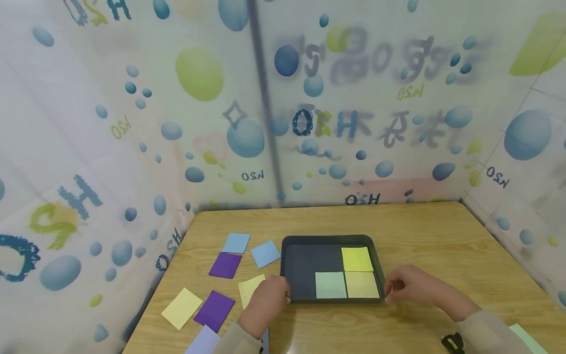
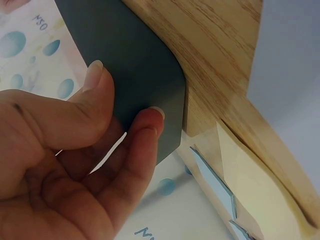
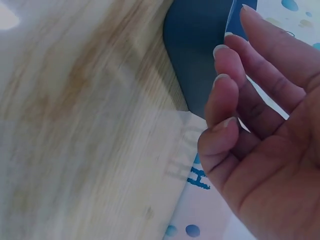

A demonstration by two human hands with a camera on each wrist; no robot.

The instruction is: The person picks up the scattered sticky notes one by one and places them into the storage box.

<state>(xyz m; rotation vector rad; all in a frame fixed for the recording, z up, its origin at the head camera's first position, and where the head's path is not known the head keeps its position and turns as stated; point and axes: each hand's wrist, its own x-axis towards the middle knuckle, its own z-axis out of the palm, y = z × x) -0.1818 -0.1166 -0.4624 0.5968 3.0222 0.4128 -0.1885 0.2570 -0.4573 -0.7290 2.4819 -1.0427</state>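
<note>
A dark grey shallow tray (image 1: pixel 311 255) lies on the table. Inside it are a bright yellow square (image 1: pixel 357 259), a pale yellow square (image 1: pixel 361 284) and a mint green square (image 1: pixel 330 285). At the tray's near left corner, my left hand (image 1: pixel 270 297) holds the edge. The left wrist view shows its thumb by the rim and a bent fingertip (image 2: pixel 154 117) on the outer wall. Beside the near right corner is my right hand (image 1: pixel 413 287), its fingers loosely curved. Their fingertips (image 3: pixel 225 62) meet the outer wall in the right wrist view, without a clear pinch.
Left of the tray lie blue squares (image 1: pixel 265 254), purple squares (image 1: pixel 214 310), a pale yellow square (image 1: pixel 182 308) and a lavender one (image 1: pixel 203 340). Another yellow square (image 1: pixel 250 289) is partly behind my left hand. A green piece (image 1: pixel 527 337) sits by my right sleeve. Patterned curtains (image 1: pixel 327 162) surround the table.
</note>
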